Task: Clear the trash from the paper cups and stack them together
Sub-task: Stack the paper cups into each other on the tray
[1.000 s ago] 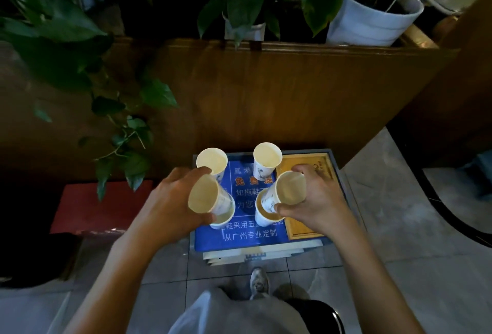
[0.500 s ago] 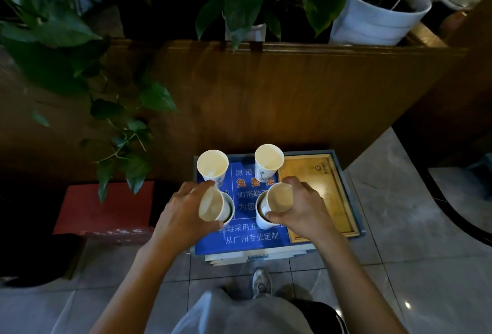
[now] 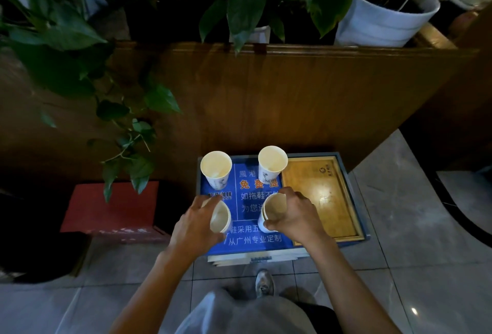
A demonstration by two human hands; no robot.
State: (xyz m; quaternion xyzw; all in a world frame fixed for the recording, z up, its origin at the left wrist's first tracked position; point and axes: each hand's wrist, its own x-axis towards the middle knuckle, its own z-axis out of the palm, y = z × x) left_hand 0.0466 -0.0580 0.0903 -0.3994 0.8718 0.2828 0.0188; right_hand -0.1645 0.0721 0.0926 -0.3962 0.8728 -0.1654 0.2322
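Two white paper cups stand upright at the back of the blue printed board (image 3: 247, 243): the back left cup (image 3: 216, 168) holds a small scrap at its bottom, and the back right cup (image 3: 272, 163) looks bare inside. My left hand (image 3: 195, 224) grips a paper cup (image 3: 220, 217) pushed down into another cup on the board. My right hand (image 3: 295, 216) grips a second paper cup (image 3: 274, 207) nested in a cup beneath it.
A wooden tray (image 3: 319, 195) lies on the right of the low stand. A tall wooden planter wall (image 3: 266, 99) with potted plants rises right behind. A red box (image 3: 111, 208) sits on the floor to the left. My shoe (image 3: 264, 281) is below the stand.
Both hands have lowered their tilted cups down into the two front cups on the board, and the cups now sit nested upright.
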